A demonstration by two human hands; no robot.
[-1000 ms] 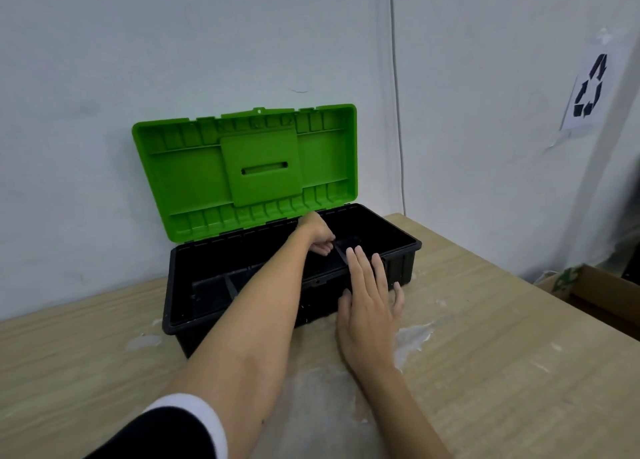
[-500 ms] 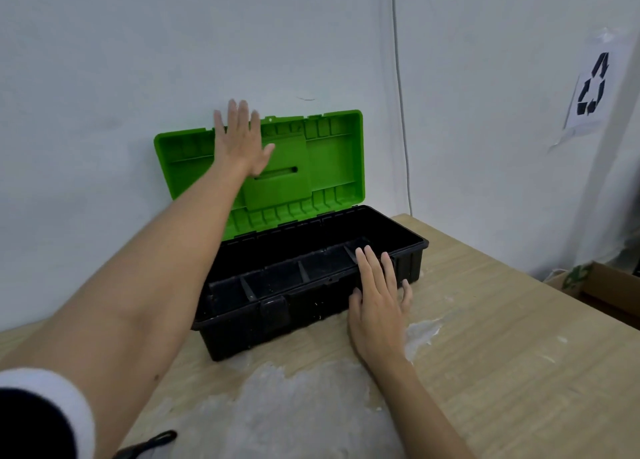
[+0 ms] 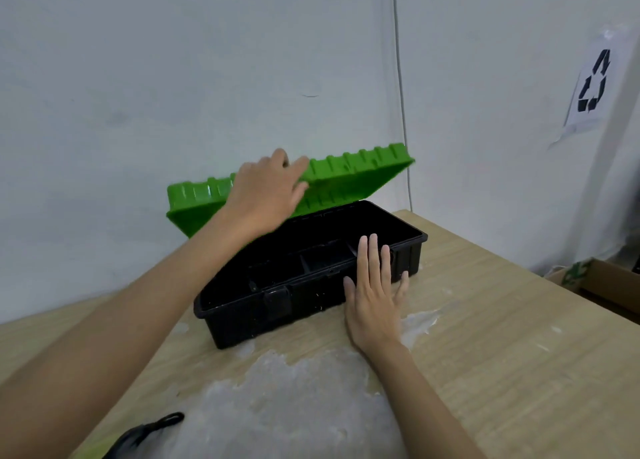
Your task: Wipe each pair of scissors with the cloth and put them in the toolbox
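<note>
The left hand is up on the green lid. Its fingers curl over the lid's top edge and hold it, most likely to pull the lid down. The lid leans forward over the box, about half way shut. The right hand lies flat with straight fingers and holds nothing. Its fingertips rest on the front rim of the toolbox, and its palm sits against the front wall and the tabletop. I think it is there to keep the box from sliding while the lid moves.

The toolbox is black and sits near the back of the tabletop, close to the wall. Its inside is dark. I can see little walls that split it into parts, but I cannot tell if any scissors lie in there.

At the near edge something black with a loop peeks in. It may be a scissors handle, but I cannot be sure. No cloth shows.

A recycle sign hangs on the wall at the right. A cardboard box sits below it, past the tabletop.
</note>
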